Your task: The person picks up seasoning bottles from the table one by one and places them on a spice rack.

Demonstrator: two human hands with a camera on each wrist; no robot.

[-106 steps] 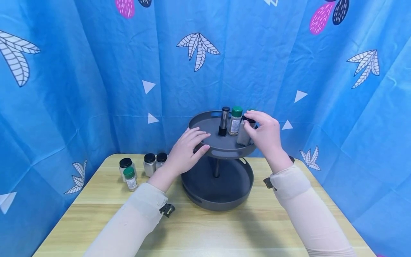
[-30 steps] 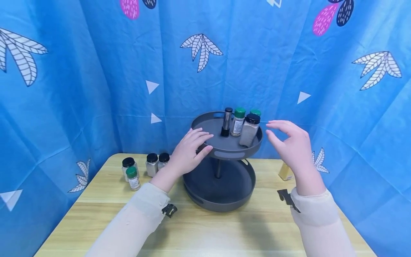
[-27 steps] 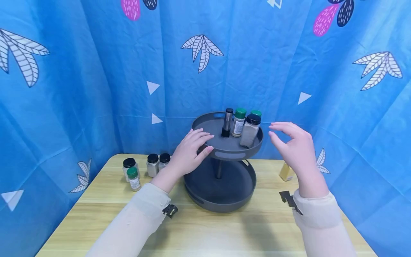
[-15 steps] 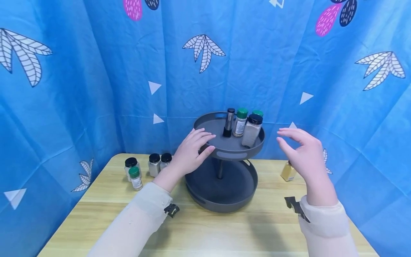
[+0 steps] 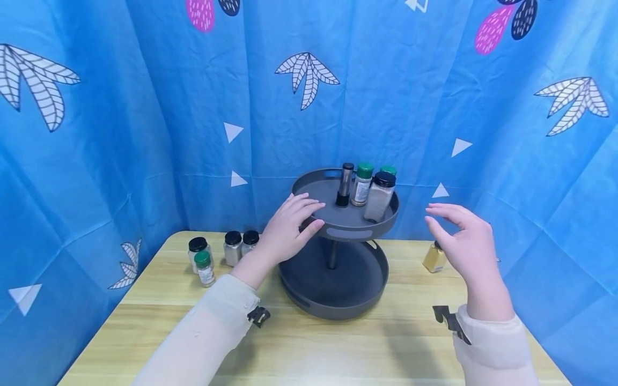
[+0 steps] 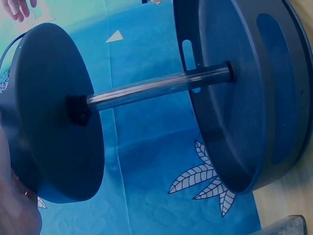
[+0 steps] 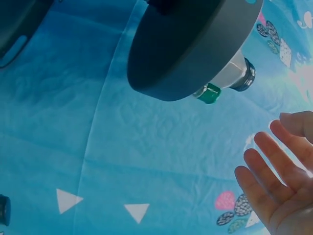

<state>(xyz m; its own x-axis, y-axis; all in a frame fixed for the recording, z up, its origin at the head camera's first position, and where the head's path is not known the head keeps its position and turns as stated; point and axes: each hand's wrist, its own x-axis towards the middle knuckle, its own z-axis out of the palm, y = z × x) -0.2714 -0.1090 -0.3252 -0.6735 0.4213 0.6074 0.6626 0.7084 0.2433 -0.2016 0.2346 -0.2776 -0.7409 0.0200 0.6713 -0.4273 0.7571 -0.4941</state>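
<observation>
A dark grey two-tier turntable [image 5: 333,289] stands on the table. Over the left rim of its upper tray [image 5: 316,190] rests my left hand [image 5: 282,230], fingers reaching inward and thumb near the front edge. On that tray's right side stand a slim clear container [image 5: 345,185] with black ends, a green-lidded spice jar [image 5: 361,185], a larger black-lidded jar [image 5: 379,198] of greyish contents and another green-lidded jar [image 5: 388,170], mostly hidden. My right hand [image 5: 465,241] is in the air right of the tray, holding nothing, near a yellow bottle [image 5: 434,259] with a dark cap.
On the table's left are a black-lidded jar [image 5: 197,246], a small green-lidded jar [image 5: 206,272] and two more black-lidded jars, one [image 5: 233,252] beside the other, partly behind my left arm. A blue patterned curtain [image 5: 289,134] encloses the back and sides.
My right hand has let go of the large black-lidded jar on the upper tray and moved right and down. The yellow bottle has come into sight. My left hand keeps its place at the rim.
</observation>
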